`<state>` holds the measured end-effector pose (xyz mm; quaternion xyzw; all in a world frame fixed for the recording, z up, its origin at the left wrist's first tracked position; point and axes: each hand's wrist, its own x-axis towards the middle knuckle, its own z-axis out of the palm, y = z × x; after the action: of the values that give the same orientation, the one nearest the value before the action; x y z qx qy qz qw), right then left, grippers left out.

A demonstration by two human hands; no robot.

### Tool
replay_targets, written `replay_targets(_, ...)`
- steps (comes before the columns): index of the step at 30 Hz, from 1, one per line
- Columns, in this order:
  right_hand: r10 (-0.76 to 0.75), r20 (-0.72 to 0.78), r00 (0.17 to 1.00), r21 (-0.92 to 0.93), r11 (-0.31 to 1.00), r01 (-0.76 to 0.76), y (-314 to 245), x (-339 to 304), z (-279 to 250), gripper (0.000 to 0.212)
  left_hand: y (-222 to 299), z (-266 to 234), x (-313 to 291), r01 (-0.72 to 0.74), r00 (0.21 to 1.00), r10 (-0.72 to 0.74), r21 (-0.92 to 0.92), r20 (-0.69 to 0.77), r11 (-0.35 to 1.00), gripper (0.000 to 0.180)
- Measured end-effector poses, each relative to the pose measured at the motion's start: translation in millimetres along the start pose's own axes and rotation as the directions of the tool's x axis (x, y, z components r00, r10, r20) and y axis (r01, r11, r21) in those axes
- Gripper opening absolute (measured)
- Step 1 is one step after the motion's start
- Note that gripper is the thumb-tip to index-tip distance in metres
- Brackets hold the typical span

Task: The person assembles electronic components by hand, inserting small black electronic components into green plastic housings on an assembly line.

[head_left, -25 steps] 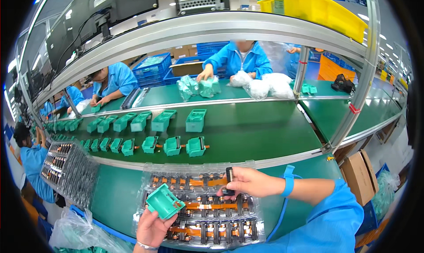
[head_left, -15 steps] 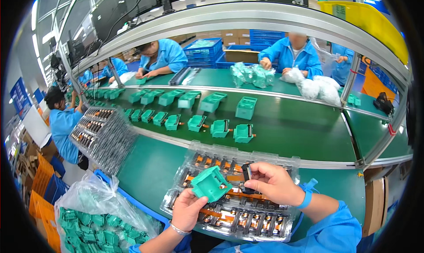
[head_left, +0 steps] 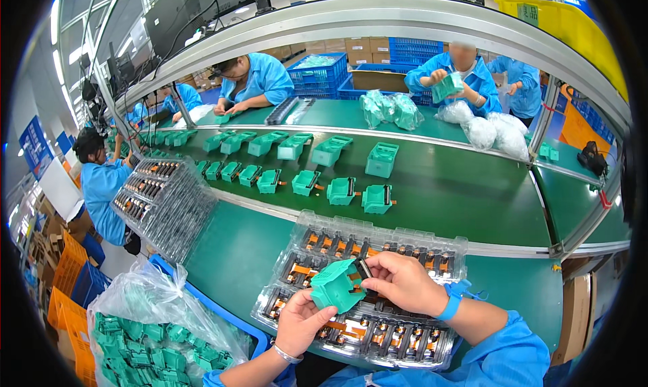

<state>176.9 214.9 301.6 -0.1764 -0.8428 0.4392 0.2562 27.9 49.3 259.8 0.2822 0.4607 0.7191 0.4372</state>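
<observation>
A green plastic housing [head_left: 335, 287] sits tilted in my left hand [head_left: 302, 324], gripped between thumb and fingers. My right hand [head_left: 409, 283] pinches a small black part [head_left: 363, 270] at the housing's right edge; the two seem to touch. Under both hands lies a clear plastic tray [head_left: 307, 226] holding rows of black parts with orange flex strips. Part of the tray is hidden by my hands. A blue wrist band with a trailing cord is on my right wrist, a bracelet on my left.
Two rows of green housings [head_left: 332, 150] stand on the dark green belt [head_left: 459, 198] beyond the tray. A stack of trays [head_left: 165, 208] rises at left. A bag of green housings [head_left: 145, 346] fills a blue bin [head_left: 223, 306] at lower left. Co-workers sit across the metal frame [head_left: 378, 15].
My right hand has brought the black part against the green housing, which has turned in my left hand. Across the belt, a co-worker has lifted a bagged green bundle.
</observation>
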Motion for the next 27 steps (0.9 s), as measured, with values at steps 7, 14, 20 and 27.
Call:
replay_targets(7,0.201,0.136,0.97,0.474,0.847,-0.242,13.6,-1.4,3.9,0.021,-0.9,0.9,0.1,-0.036,0.999,0.037,-0.023,0.036,0.999,0.03)
replay_targets(14,0.106,0.058,0.993,0.377,0.918,-0.12,18.5,-3.8,8.6,0.022,-2.8,-0.6,-1.6,-0.027,0.997,0.028,-0.016,0.069,1.0,0.031)
replay_targets(20,0.198,0.252,0.947,0.496,0.814,-0.302,24.5,-4.8,7.4,0.024,-2.0,1.5,-2.8,-0.083,0.989,0.078,0.042,0.123,0.996,0.027)
replay_targets(27,0.215,0.208,0.954,0.437,0.852,-0.287,25.2,-9.4,10.2,0.025,-9.7,-3.3,-3.8,0.017,0.993,-0.017,-0.001,0.113,1.0,0.028)
